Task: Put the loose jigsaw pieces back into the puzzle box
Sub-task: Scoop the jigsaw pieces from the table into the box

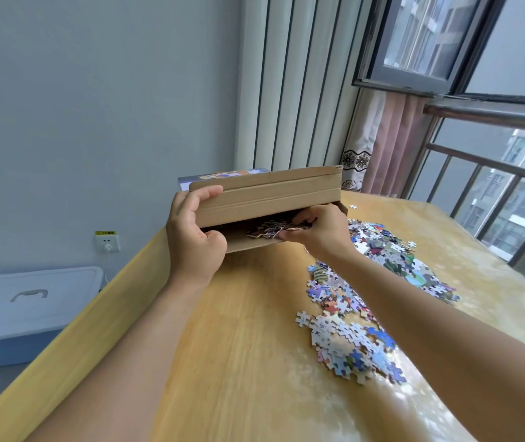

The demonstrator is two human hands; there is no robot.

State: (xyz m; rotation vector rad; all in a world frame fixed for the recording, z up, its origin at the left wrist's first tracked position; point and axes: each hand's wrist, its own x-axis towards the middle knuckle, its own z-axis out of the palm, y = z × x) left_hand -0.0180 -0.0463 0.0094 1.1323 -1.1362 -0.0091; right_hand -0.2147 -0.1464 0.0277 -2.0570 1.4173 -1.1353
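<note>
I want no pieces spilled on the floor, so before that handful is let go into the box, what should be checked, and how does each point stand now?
1. Left hand grips the puzzle box at its left end: ok.
2. Lid flap raised, opening clear: ok.
3. Right hand is at the opening, its fingers holding a clump of pieces over the box floor: ok.
4. Box resting on the table or held above it: cannot tell.
5. All pieces packed: not ok; loose pieces lie on the table to the right.
6. Any piece near the table edge: not ok; a stray piece lies far off.
</note>
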